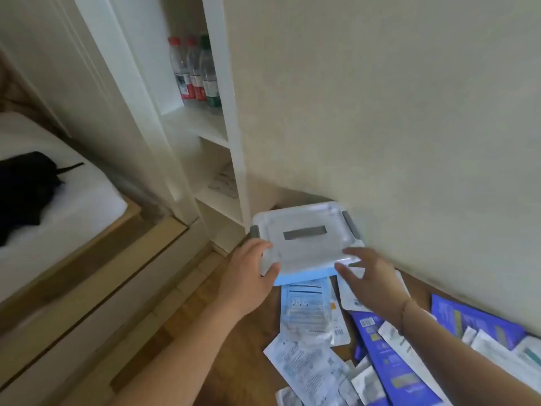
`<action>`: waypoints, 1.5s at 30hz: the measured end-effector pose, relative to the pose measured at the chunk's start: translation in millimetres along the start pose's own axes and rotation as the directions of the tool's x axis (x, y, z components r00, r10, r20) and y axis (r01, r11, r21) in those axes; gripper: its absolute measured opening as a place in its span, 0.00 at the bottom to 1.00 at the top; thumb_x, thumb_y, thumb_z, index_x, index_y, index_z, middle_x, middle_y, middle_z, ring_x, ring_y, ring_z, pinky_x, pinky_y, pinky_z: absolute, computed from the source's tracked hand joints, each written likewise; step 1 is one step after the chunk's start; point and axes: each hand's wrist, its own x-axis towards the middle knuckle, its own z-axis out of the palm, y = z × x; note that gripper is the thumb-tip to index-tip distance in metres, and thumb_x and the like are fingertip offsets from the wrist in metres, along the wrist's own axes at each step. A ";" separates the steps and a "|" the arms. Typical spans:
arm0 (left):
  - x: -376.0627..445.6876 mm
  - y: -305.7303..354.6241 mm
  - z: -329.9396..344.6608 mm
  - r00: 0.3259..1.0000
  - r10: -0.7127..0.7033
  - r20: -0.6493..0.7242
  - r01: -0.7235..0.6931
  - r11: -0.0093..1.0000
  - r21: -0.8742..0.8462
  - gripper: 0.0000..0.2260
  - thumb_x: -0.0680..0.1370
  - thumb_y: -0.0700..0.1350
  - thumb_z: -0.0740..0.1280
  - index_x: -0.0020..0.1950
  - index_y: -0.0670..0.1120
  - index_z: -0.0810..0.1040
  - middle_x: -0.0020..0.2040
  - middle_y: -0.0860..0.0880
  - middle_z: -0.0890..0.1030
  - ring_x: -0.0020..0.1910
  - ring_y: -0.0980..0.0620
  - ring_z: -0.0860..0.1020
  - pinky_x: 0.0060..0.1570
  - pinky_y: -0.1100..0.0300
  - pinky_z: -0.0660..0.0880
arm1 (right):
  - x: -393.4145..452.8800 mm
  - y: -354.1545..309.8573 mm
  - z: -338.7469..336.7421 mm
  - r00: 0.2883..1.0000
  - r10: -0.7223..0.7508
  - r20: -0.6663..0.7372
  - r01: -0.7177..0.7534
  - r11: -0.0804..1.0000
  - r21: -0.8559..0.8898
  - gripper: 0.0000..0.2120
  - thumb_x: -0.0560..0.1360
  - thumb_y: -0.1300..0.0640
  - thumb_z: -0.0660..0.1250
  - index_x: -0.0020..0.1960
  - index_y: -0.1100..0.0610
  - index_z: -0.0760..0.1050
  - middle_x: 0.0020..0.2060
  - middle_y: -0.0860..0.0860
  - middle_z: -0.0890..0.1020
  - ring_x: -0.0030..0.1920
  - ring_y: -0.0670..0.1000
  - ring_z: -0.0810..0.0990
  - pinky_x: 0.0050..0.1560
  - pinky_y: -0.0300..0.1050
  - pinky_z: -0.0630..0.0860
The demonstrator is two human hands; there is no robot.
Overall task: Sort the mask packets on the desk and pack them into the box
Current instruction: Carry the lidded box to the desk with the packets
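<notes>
Nearest the camera, the mask packets lie scattered and overlapping on the wooden tabletop — white and pale-blue sachets to the left, dark blue packets to the right by the wall. None is in the box yet.

Beyond them, both hands reach the storage box, which sits at the far end of the tabletop against the wall. Its pale-blue base shows only as a strip under the translucent lid. The left hand holds the lid's near-left corner, thumb on the front edge and fingers on top. The right hand hovers at the near-right corner with fingers spread and apart; whether they touch the lid cannot be determined, as the frame is blurred.

Step in hand, as judged: open the box. Recommended procedure — release the grey latches at both sides first, then lift the lid evenly with both hands and set it clear of the packets.

Legible markings: barcodes and blocks of small print appear on several packets, but no brand name can be read. A grey rectangle sits on the lid centre.

Farthest away, a white shelf carries three bottles with red and green labels, text unreadable.
</notes>
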 end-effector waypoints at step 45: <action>-83.4 -85.9 -12.2 0.765 -0.539 0.353 0.636 0.541 -0.550 0.16 0.82 0.58 0.58 0.62 0.52 0.77 0.53 0.44 0.83 0.51 0.45 0.82 0.46 0.48 0.82 | -57.5 13.6 59.9 0.897 0.422 0.128 -0.441 0.860 0.257 0.17 0.82 0.52 0.54 0.42 0.59 0.74 0.36 0.52 0.79 0.38 0.52 0.76 0.40 0.47 0.70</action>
